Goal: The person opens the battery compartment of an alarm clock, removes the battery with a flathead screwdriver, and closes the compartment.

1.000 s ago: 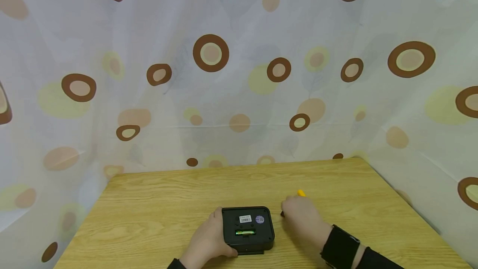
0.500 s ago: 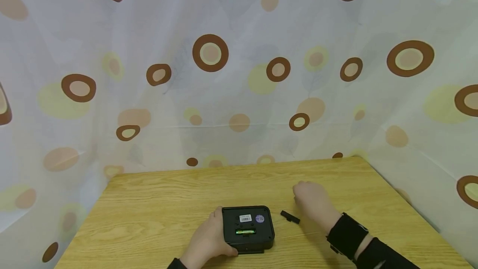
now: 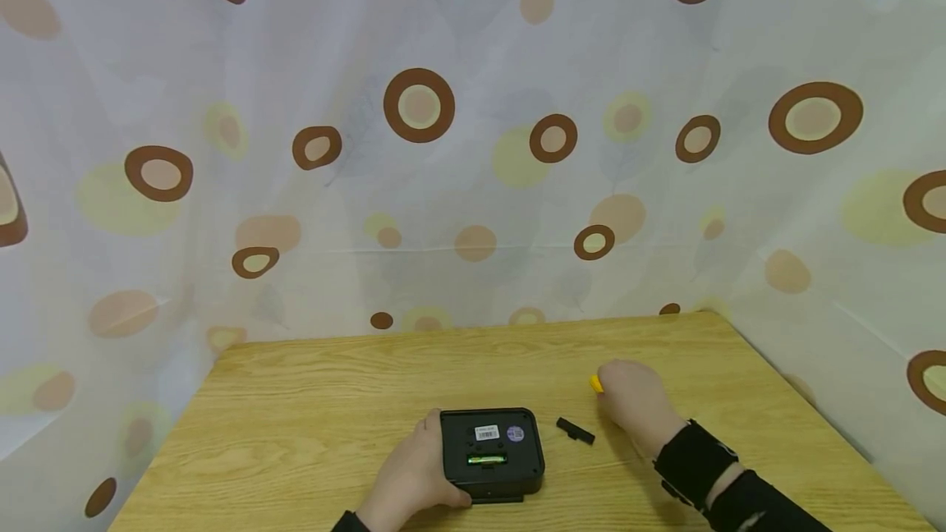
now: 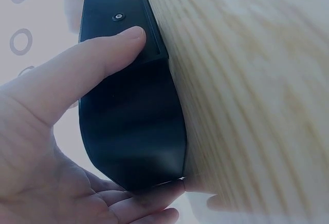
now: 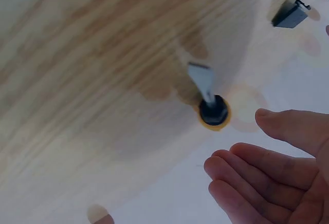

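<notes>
My left hand (image 3: pixel 414 470) (image 4: pixel 56 111) grips a black box-shaped device (image 3: pixel 491 479) (image 4: pixel 131 111) by its left side. Its thumb lies on the lower side face beside a small screw, with the fingers round the other side. A green battery (image 3: pixel 486 460) shows in the slot of the upward face. The right hand (image 3: pixel 636 402) (image 5: pixel 277 167) holds nothing, its fingers loosely bent beside a tool with a yellow handle (image 3: pixel 595 383), black collar (image 5: pixel 213 112) and flat metal tip (image 5: pixel 201 79). Between device and right hand lies a small black cover (image 3: pixel 575 431) (image 5: pixel 290 16).
A wooden table (image 3: pixel 332 401) carries these things. Behind it and along both sides hangs a pale curtain (image 3: pixel 473 187) printed with brown and yellow ovals.
My right hand has moved away from the small black cover, rightward and back, uncovering it on the table. The yellow handle, hidden half a second ago, shows again. The left hand and device keep their place.
</notes>
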`<control>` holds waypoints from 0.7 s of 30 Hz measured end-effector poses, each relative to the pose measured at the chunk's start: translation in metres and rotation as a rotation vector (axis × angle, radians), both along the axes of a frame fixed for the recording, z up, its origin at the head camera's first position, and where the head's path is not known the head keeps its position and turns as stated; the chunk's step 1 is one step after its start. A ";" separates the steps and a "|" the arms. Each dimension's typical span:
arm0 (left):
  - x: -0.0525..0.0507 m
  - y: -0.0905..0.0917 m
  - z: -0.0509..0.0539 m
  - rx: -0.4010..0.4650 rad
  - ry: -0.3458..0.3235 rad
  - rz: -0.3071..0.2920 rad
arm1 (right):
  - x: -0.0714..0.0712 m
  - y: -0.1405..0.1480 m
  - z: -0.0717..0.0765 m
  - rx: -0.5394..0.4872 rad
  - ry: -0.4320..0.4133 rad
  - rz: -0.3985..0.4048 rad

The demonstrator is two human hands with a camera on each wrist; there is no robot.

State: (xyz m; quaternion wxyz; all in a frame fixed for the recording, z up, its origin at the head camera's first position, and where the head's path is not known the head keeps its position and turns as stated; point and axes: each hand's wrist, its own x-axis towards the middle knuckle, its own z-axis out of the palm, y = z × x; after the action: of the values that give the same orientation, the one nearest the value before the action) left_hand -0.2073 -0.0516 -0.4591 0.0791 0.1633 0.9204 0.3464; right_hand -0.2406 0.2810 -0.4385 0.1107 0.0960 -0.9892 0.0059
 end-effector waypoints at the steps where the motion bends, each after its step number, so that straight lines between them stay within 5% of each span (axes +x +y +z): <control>1: 0.000 0.000 0.000 0.001 0.001 -0.001 | -0.001 0.001 -0.001 -0.002 -0.004 -0.004; 21: -0.002 0.000 -0.003 0.024 -0.017 -0.003 | -0.016 0.006 -0.015 -0.012 -0.036 -0.065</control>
State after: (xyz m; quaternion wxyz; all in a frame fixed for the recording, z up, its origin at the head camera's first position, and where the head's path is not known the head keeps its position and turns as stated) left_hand -0.2089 -0.0520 -0.4622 0.0854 0.1624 0.9152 0.3587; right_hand -0.2568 0.2865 -0.4539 0.0936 0.0632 -0.9936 0.0100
